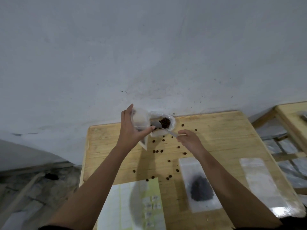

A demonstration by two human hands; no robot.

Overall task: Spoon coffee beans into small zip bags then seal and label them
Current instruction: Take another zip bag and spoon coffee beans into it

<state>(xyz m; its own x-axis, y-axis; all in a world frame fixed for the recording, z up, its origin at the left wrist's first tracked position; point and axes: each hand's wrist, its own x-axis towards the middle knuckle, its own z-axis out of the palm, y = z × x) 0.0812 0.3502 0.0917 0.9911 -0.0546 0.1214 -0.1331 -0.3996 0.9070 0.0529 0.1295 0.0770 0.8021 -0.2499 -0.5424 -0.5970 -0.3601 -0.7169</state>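
Above table's far edge: left hand [131, 128] fingers grasp zip bag [140, 120]; right hand [189, 140] fingers pinch spoon [163, 128].

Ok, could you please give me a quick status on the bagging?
Left hand holds small bag. Right hand holds spoon at bean bag. Beans spilled on table.

A: Anybody able to read the writing here?

B: Nope. The small white labels [152, 206] on the label sheet [132, 208] carry faint marks, too blurred to make out. No print shows on the filled zip bag [199, 185] or the empty one [262, 181].
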